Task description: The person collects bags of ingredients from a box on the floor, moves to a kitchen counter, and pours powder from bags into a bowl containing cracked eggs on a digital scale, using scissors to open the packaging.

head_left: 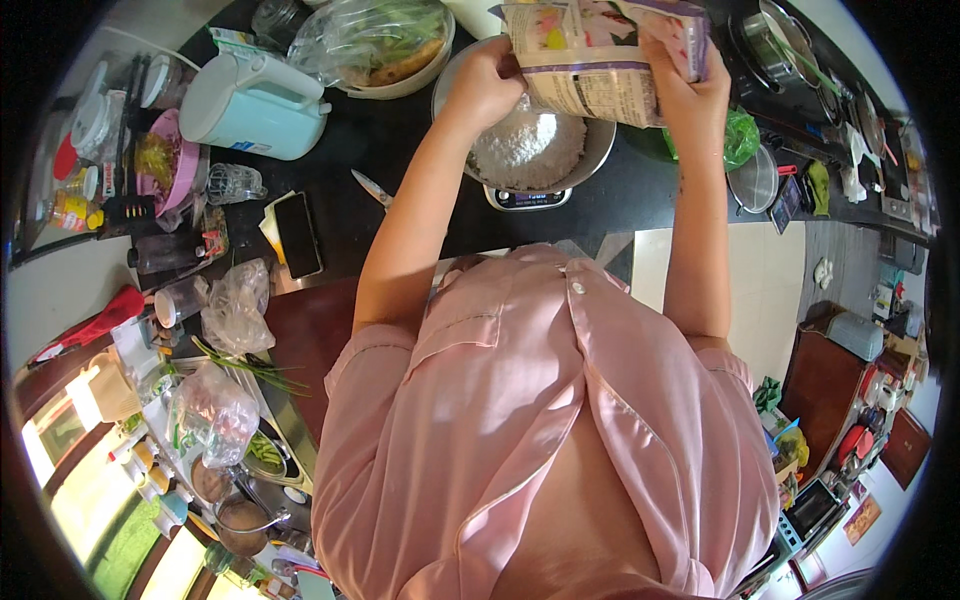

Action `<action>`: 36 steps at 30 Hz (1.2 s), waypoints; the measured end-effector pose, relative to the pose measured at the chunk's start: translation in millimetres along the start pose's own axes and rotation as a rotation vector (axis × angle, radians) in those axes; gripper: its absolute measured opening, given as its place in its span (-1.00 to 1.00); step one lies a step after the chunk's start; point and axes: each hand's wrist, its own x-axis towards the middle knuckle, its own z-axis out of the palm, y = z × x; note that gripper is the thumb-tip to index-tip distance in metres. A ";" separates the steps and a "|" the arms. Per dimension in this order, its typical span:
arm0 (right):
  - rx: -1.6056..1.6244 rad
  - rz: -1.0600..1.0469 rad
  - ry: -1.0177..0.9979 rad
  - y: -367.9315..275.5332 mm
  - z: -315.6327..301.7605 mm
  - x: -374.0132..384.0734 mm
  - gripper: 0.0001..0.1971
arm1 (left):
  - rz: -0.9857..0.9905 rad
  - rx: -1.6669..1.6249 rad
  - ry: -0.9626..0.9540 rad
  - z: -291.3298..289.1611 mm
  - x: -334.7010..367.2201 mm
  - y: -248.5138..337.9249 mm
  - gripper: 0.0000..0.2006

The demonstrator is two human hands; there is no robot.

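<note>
Both my hands hold a printed cream and purple bag (590, 72), tilted over a metal bowl (598, 160). My left hand (488, 84) pinches the bag's left lower edge, near its opening. Around the right side, my right hand (688, 88) wraps its fingers. White powder (528, 145), like flour, lies heaped in the bowl below. Under the bowl is a digital kitchen scale (527, 199), its front panel showing. The bag covers the bowl's far part.
Left of my left forearm lie a knife (372, 187) and a phone (299, 234). A light blue pitcher (255, 108) and a bowl of vegetables in plastic (440, 65) stand further back. Rightward are a green plastic bag (741, 140), a strainer (752, 180) and a pot (770, 50).
</note>
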 end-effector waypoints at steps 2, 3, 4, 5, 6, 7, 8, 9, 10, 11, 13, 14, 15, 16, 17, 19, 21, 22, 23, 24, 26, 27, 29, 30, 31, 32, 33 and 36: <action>0.064 -0.015 0.006 -4.3 -3.4 3.9 -0.75 | 0.026 -0.043 0.003 -3.9 2.3 -3.8 -0.69; 0.023 0.007 0.014 -6.2 -6.6 4.8 -0.75 | 0.002 0.021 -0.024 -8.1 6.2 -6.6 -0.70; -0.019 0.029 0.023 -8.2 -8.7 5.3 -0.76 | -0.023 0.086 -0.051 -10.1 8.1 -9.1 -0.71; -0.032 0.053 0.039 -10.8 -8.7 5.5 -0.74 | -0.021 0.087 -0.055 -9.3 8.6 -8.6 -0.71; -0.033 0.053 0.044 -8.5 -10.7 4.9 -0.74 | -0.021 0.096 -0.053 -8.4 8.5 -8.3 -0.70; 0.028 0.067 -0.040 -4.2 -13.5 3.9 -0.69 | -0.021 0.105 -0.050 -7.4 8.3 -7.8 -0.70; 0.088 0.081 -0.125 -3.7 -14.6 3.2 -0.63 | -0.021 0.105 -0.053 -5.4 7.4 -7.4 -0.70; 0.088 0.082 -0.123 -5.6 -15.5 2.9 -0.63 | -0.006 0.049 -0.040 -2.6 6.5 -7.1 -0.69; 0.051 0.071 -0.193 -10.1 -16.0 2.5 -0.57 | 0.008 -0.007 -0.028 -0.8 5.9 -7.3 -0.69; 0.014 0.059 -0.264 -13.3 -16.4 2.3 -0.50 | 0.009 -0.007 -0.029 -0.3 6.4 -9.0 -0.69; 0.009 0.022 -0.288 -12.5 -17.9 3.1 -0.47 | 0.015 -0.044 -0.025 -0.1 8.4 -12.4 -0.69; 0.004 -0.015 -0.313 -11.2 -19.0 3.8 -0.44 | 0.015 -0.044 -0.027 0.1 8.1 -10.2 -0.69; 0.004 -0.014 -0.312 -9.7 -20.6 4.0 -0.44 | 0.014 -0.045 -0.031 0.0 7.3 -7.3 -0.70; -0.027 -0.007 -0.305 -7.7 -22.3 3.7 -0.44 | 0.012 -0.046 -0.036 -0.1 7.0 -5.4 -0.70; -0.056 -0.002 -0.298 -6.6 -22.9 3.0 -0.44 | 0.013 -0.045 -0.036 -1.0 7.0 -4.9 -0.70; -0.065 0.018 -0.270 -5.8 -22.0 -0.1 -0.46 | 0.032 0.039 -0.048 -3.0 7.2 -4.2 -0.70; -0.073 0.039 -0.246 -7.5 -20.7 -2.4 -0.47 | 0.030 0.013 -0.055 -3.9 6.4 -4.4 -0.69; -0.081 0.047 -0.230 -9.1 -20.2 -3.6 -0.50 | 0.029 -0.014 -0.063 -4.3 5.9 -4.8 -0.69; -0.089 0.055 -0.214 -10.7 -19.5 -4.6 -0.53 | 0.029 -0.013 -0.062 -5.6 5.5 -7.3 -0.69; -0.088 0.054 -0.214 -12.0 -19.1 -5.1 -0.53 | -0.003 -0.011 -0.049 -7.2 5.4 -11.7 -0.68; 0.010 0.069 -0.168 -14.5 -17.3 -5.4 -0.57 | -0.035 -0.009 -0.032 -8.4 6.0 -16.0 -0.68; 0.012 0.067 -0.171 -16.2 -14.1 -6.3 -0.57 | -0.057 0.011 -0.011 -8.0 6.6 -17.0 -0.69; 0.013 -0.045 -0.119 -19.1 -7.5 -9.1 -0.59 | -0.082 0.030 0.011 -2.4 6.8 -16.5 -0.69; 0.014 -0.044 -0.121 -19.0 -6.8 -8.5 -0.59 | -0.036 0.024 0.013 4.2 7.6 -14.8 -0.69; -0.054 -0.072 -0.131 -18.9 -6.2 -6.9 -0.59 | 0.010 0.018 0.015 7.2 8.1 -13.2 -0.69; -0.122 -0.100 -0.136 -18.8 -7.1 -5.2 -0.59 | 0.009 0.017 0.013 5.4 9.2 -11.0 -0.69; -0.124 -0.098 -0.135 -19.6 -9.1 -4.7 -0.59 | -0.060 -0.030 -0.011 1.2 10.1 -8.1 -0.68; -0.044 -0.067 -0.187 -21.4 -11.8 -5.2 -0.59 | -0.101 -0.044 -0.031 -5.7 14.3 -17.9 -0.68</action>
